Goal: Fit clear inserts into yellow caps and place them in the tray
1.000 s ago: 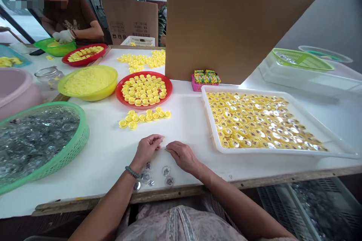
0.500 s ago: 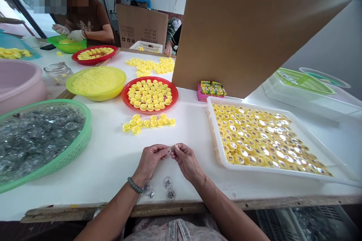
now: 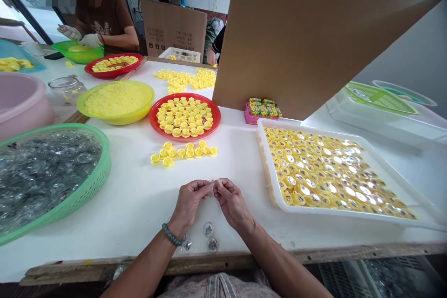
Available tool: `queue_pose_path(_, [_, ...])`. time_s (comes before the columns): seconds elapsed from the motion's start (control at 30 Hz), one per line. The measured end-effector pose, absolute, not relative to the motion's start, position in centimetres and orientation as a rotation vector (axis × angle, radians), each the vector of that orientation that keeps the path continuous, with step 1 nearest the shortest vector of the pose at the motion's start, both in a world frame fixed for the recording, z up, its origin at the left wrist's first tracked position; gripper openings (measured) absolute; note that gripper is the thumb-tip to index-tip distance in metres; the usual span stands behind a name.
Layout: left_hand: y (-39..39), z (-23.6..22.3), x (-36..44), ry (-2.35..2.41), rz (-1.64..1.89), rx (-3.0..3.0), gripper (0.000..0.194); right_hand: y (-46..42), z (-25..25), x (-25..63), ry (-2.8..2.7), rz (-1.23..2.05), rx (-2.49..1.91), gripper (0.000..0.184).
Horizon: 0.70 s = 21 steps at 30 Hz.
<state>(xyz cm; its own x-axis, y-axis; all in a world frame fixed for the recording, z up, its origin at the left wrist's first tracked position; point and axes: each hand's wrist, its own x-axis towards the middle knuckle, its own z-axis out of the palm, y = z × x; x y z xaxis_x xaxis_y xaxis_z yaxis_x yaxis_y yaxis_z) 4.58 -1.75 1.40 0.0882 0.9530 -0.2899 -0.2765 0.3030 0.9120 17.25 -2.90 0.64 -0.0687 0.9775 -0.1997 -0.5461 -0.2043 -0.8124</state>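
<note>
My left hand and my right hand meet over the white table, fingertips pinched together. Between them is a tiny, greyish piece, too small to name and mostly hidden by the fingers. Below the hands, near the table edge, lie several clear round discs with dark patterns, one disc beside my right forearm and others partly behind my left wrist. Beyond the hands stands a loose row of yellow round pieces. Behind it is a red plate full of similar yellow pieces.
At right, a white tray holds many glossy yellow pieces. A green basket of clear plastic parts stands left, near a yellow bowl. A pink basket of small packets sits by a cardboard panel. A gloved co-worker sits across.
Both hands stay pinched together, with only small finger movements. My left wrist has shifted slightly right, covering more of the discs beside it. The view has shifted a little.
</note>
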Motion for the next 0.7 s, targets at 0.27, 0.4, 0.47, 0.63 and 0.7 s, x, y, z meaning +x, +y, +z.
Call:
queue_pose_path(0.27, [-1.2,2.1,3.5,1.143,0.995,0.918,0.021,-2.4,1.0,19.0,-1.452,1.084,-1.153,0.039])
queue_pose_path(0.4, [-0.8,2.4,3.2,1.156,0.846,1.013,0.017,-2.8,1.1,19.8,-1.857,0.782,-1.136,0.034])
queue_pose_path(0.47, [-0.5,2.7,3.4,1.158,0.785,1.065,0.017,-2.9,1.2,19.9,-1.901,0.717,-1.169,0.032])
queue_pose_path(0.63, [2.3,4.5,4.3,1.076,0.577,1.379,0.021,-2.7,1.7,20.7,-1.768,0.653,-1.371,0.02])
queue_pose_path(0.7, [4.4,5.4,4.8,1.127,0.585,1.692,0.021,-2.6,1.8,21.4,-1.682,0.611,-1.477,0.018])
